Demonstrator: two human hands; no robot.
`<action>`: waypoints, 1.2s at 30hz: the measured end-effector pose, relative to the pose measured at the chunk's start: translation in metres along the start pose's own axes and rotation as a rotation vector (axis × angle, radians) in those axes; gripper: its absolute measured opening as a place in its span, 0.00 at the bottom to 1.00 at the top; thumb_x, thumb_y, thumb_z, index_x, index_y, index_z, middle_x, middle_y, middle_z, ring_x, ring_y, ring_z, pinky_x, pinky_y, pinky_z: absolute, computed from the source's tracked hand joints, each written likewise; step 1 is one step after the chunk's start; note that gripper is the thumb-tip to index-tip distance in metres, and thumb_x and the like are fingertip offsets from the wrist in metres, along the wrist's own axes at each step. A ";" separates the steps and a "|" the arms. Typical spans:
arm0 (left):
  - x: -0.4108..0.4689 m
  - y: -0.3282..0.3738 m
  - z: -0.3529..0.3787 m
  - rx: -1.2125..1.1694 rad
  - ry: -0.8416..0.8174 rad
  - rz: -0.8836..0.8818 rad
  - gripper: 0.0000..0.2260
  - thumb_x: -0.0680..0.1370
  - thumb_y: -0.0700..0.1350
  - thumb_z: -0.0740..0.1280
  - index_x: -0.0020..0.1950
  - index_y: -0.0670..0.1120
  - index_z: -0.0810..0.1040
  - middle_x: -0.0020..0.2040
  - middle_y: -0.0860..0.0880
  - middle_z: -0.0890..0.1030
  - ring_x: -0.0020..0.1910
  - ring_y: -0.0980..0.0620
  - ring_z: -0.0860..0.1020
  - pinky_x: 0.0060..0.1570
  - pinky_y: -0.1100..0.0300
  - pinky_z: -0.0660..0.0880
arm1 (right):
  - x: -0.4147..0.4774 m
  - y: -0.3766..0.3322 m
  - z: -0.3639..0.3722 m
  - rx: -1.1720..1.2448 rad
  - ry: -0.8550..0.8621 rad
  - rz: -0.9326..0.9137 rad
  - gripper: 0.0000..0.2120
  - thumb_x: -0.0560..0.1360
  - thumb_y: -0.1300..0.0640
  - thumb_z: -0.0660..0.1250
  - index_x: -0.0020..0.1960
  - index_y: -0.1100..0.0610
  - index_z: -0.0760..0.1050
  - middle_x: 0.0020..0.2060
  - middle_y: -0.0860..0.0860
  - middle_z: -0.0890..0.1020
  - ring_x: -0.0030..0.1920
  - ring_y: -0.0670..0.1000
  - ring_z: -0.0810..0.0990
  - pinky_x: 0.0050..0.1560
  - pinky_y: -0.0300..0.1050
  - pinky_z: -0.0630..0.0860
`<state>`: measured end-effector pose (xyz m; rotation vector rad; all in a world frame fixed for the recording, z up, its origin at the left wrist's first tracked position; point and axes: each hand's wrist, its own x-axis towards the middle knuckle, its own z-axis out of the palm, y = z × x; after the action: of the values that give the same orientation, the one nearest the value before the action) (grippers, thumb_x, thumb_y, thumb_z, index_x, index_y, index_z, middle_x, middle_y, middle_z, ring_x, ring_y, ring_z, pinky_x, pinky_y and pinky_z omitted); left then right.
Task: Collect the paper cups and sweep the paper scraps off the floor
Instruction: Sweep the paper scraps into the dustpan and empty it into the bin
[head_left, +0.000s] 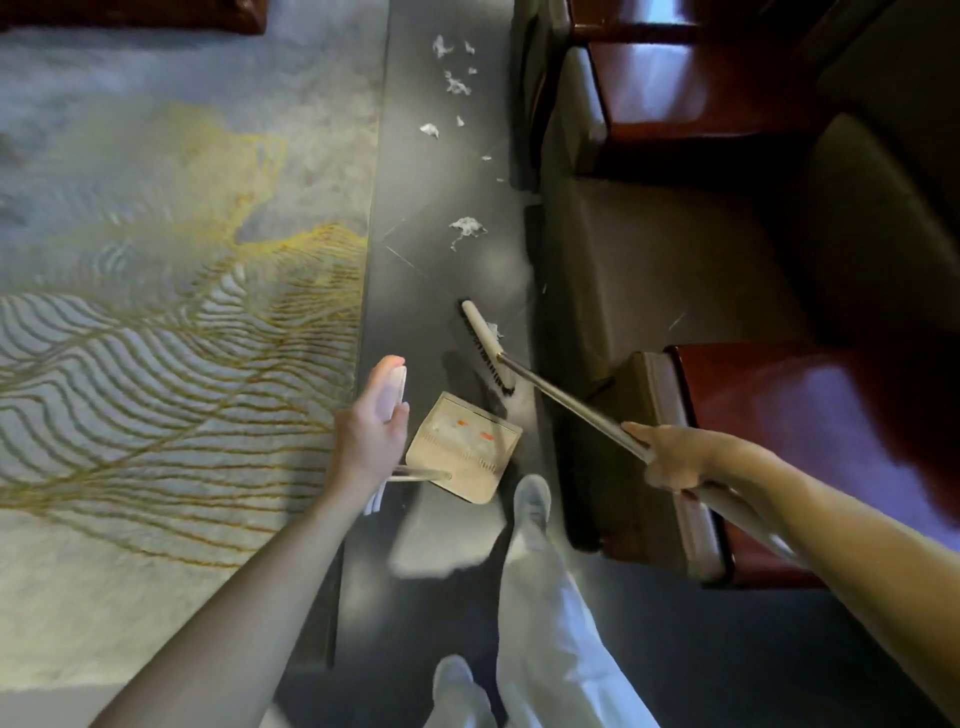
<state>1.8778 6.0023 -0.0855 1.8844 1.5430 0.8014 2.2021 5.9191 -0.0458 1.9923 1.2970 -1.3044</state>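
Beside the patterned rug (156, 312), the left hand (371, 426) curls its fingers round the white handle of the dustpan (462, 447), holding the pan low over the dark floor (415, 208) with its mouth towards the broom head (485, 345), apparently to catch debris. Pale bits with orange marks lie in the pan; whether they are cups I cannot tell. The paper scraps (467, 228) lie strewn ahead of the bristles, unswept, and the right hand (670, 457) closes its fingers tightly round the metal pole (566, 405), angling it out from the chairs (675, 104).
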 end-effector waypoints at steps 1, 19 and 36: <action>0.019 0.002 0.007 -0.014 0.005 0.003 0.22 0.75 0.33 0.66 0.68 0.44 0.72 0.63 0.49 0.77 0.60 0.46 0.75 0.53 0.79 0.62 | 0.019 0.001 -0.020 0.010 0.018 0.010 0.41 0.74 0.64 0.62 0.78 0.42 0.44 0.44 0.50 0.74 0.33 0.49 0.80 0.27 0.37 0.75; 0.301 0.019 0.084 0.000 0.040 -0.114 0.23 0.74 0.30 0.65 0.68 0.43 0.73 0.61 0.60 0.72 0.63 0.59 0.69 0.56 0.83 0.57 | 0.208 -0.038 -0.222 -0.086 -0.140 -0.069 0.37 0.74 0.61 0.63 0.77 0.45 0.52 0.47 0.50 0.74 0.42 0.49 0.76 0.33 0.39 0.71; 0.414 -0.020 0.052 -0.026 -0.176 0.008 0.23 0.75 0.32 0.66 0.69 0.47 0.73 0.59 0.59 0.74 0.58 0.56 0.72 0.52 0.84 0.59 | 0.194 -0.108 -0.287 -0.007 0.022 0.024 0.39 0.77 0.62 0.60 0.78 0.40 0.43 0.53 0.52 0.75 0.44 0.49 0.80 0.39 0.38 0.78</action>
<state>1.9684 6.4095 -0.0957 1.8889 1.4114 0.6373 2.2685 6.2752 -0.0671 2.0165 1.2819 -1.2690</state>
